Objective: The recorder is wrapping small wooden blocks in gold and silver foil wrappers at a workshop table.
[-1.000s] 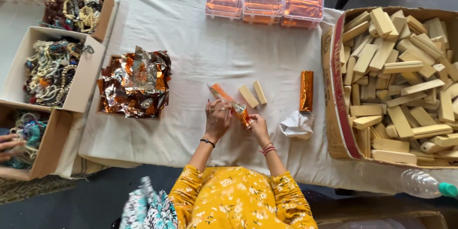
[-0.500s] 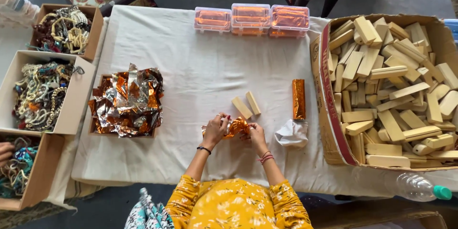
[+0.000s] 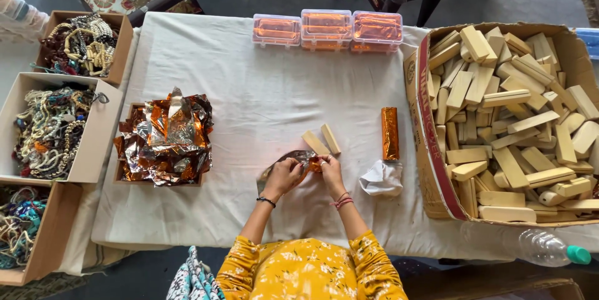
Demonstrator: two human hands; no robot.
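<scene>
I am sitting at a table draped in a white cloth (image 3: 249, 88), with a cardboard box of wooden blocks (image 3: 518, 125) on my right and a tray of crinkled foil sheets (image 3: 163, 141) on my left. My left hand (image 3: 282, 176) and right hand (image 3: 329, 170) are both closing on a foil-wrapped block (image 3: 310, 162) right in front of me on the cloth, pinching it from either side. The block is probably stiff and light, while the thin, slippery foil creases and tears easily, so I am gripping the firm sides and pressing the loose edges gently. Two bare blocks (image 3: 322, 141) and a finished wrapped bar (image 3: 390, 132) are lying just beyond.
</scene>
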